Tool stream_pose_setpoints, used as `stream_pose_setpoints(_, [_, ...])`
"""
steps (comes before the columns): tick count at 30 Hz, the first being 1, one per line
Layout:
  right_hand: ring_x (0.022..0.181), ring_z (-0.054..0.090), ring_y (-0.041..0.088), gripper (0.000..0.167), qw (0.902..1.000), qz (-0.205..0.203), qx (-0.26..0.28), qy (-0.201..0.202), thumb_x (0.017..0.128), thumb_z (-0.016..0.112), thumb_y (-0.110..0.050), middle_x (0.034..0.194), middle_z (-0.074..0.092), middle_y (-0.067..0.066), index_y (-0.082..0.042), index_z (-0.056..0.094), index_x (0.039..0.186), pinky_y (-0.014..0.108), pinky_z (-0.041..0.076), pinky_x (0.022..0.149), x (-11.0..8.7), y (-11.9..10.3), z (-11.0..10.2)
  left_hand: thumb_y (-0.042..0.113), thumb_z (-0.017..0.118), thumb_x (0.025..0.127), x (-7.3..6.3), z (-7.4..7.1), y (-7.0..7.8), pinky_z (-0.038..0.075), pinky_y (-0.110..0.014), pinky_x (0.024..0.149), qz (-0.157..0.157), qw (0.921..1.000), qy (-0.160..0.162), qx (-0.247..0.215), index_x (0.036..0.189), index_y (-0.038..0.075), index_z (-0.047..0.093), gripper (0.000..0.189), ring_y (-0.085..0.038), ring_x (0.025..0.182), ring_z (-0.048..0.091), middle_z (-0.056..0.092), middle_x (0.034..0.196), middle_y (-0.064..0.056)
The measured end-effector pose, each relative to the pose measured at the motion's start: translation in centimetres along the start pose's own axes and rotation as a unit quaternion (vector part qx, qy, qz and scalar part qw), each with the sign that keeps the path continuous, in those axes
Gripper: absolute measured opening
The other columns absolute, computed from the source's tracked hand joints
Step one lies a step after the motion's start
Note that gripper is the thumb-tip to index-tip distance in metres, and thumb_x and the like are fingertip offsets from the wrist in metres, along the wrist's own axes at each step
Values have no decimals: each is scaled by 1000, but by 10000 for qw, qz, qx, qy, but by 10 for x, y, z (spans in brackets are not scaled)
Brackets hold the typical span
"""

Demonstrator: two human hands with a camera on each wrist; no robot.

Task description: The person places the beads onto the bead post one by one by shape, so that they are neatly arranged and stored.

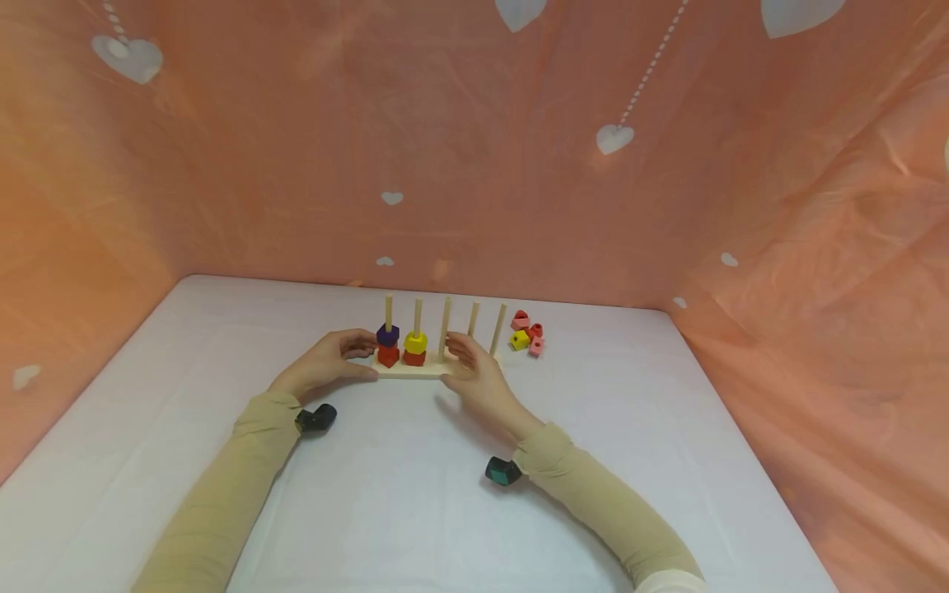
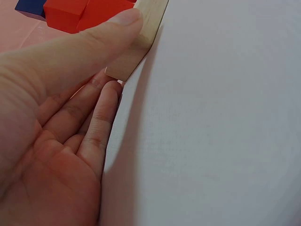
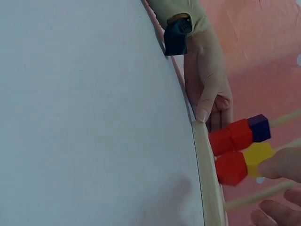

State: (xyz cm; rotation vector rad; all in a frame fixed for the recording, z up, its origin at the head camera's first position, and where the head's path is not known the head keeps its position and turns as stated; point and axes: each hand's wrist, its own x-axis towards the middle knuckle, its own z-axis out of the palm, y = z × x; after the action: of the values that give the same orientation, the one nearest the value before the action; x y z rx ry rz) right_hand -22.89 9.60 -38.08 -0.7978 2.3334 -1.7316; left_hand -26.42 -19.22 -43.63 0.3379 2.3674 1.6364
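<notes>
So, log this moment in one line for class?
left hand: holds base end; right hand: near middle peg; loose blocks: right of base

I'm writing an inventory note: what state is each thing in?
Wooden base: flat on the table
First peg: purple block above red blocks
Second peg: yellow block above a red block
Third peg: bare
Fourth peg: visible part bare
Fifth peg: visible part bare
Loose blocks: grouped on the table
Left hand: holding the wooden base's end
Right hand: holding nothing visible
</notes>
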Motion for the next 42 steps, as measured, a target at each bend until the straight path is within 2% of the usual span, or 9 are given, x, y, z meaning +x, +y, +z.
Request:
stream_pose_setpoints(5, [125, 41, 46, 57, 9999, 3, -82, -99, 85, 62, 11, 133, 44, 34, 14, 36, 136, 53, 32, 106, -19, 4, -20, 15, 83, 75, 0, 1, 0, 34, -44, 107, -97, 9999, -22, -139, 130, 3, 50, 66, -31, 124, 46, 52, 132, -15])
stream_pose_setpoints(9, [122, 43, 47, 52, 9998, 177, -51, -90, 86, 61, 11, 129, 47, 35, 16, 38, 133, 55, 35, 103, -28, 11, -38, 16, 83, 75, -2, -1, -1, 33, -45, 108, -145, 9997, -1, -172, 131, 3, 49, 67, -31, 125, 45, 51, 133, -15])
stream_pose_setpoints(13, [119, 46, 47, 46, 9990, 294, -259, 193, 86, 61, 11, 125, 50, 34, 17, 43, 128, 56, 37, 102, -31, 15, -57, 15, 83, 75, -4, -5, -3, 34, -46, 107, -81, 9998, 34, -160, 130, 3, 50, 65, -31, 125, 46, 51, 133, -15])
stream_pose_setpoints(15, [117, 48, 47, 43, 9982, 175, -422, 396, 85, 62, 11, 123, 51, 35, 18, 46, 124, 57, 38, 101, -29, 19, -66, 14, 83, 75, -5, -6, -4, 35, -46, 107, -56, 9998, 57, -159, 130, 2, 50, 65, -32, 124, 46, 51, 132, -15])
stream_pose_setpoints(20, [110, 52, 48, 36, 9924, -309, -815, 870, 82, 64, 15, 115, 57, 32, 16, 53, 117, 57, 42, 95, -11, 52, -90, 14, 83, 75, -6, -6, -6, 35, -46, 107, -56, 9998, 119, -128, 130, 1, 49, 66, -32, 124, 46, 51, 133, -16])
stream_pose_setpoints(22, [109, 54, 44, 35, 9897, -276, -977, 1011, 82, 64, 15, 114, 59, 27, 12, 56, 117, 54, 44, 95, -4, 66, -97, 14, 83, 75, -6, -5, -6, 35, -45, 106, -97, 9998, 125, -116, 131, 1, 49, 67, -32, 124, 46, 51, 133, -16])
stream_pose_setpoints(25, [108, 56, 34, 35, 9860, -69, -1215, 1144, 84, 63, 12, 115, 62, 17, 4, 59, 117, 48, 46, 94, 2, 73, -103, 16, 83, 75, -6, -3, -5, 35, -45, 106, -151, 9998, 98, -108, 133, 2, 48, 69, -32, 124, 46, 50, 134, -16])
stream_pose_setpoints(37, [112, 51, 24, 36, 9798, 367, -1785, 824, 85, 59, 8, 120, 62, 11, -2, 61, 119, 41, 44, 98, 25, 82, -107, 19, 83, 75, -5, -3, -3, 35, -45, 107, -244, 9996, 107, -21, 133, 2, 47, 71, -32, 125, 45, 50, 135, -16])
stream_pose_setpoints(42, [113, 52, 25, 35, 9772, 240, -1993, 692, 84, 60, 10, 117, 62, 13, 0, 61, 118, 41, 43, 100, 30, 85, -109, 17, 83, 74, -5, -4, -3, 36, -45, 106, -74, 9999, 85, -11, 130, 3, 50, 67, -31, 123, 48, 53, 131, -15])
